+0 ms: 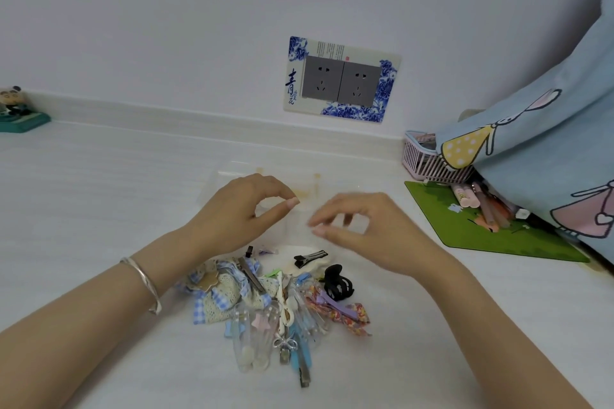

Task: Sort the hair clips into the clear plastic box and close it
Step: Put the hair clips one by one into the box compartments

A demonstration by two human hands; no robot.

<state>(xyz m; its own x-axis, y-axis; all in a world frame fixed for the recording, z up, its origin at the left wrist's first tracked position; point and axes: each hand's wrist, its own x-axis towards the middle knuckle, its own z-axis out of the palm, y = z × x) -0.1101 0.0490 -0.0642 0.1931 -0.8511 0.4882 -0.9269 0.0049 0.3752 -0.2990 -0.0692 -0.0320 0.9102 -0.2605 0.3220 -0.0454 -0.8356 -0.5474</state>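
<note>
The left hand point(239, 209) has thumb and forefinger nearly meeting over the clear plastic box point(217, 180), its grip on the box unclear, while the blurred right hand point(362, 226) hangs loosely curled, holding nothing, and the hair clips point(282, 302) lie heaped on the surface point(99, 192) just before the box.

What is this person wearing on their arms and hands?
Both forearms are bare, with no sleeves in view. The left wrist carries a thin silver bangle. The left hand and right hand wear no gloves, and no rings show.
</note>
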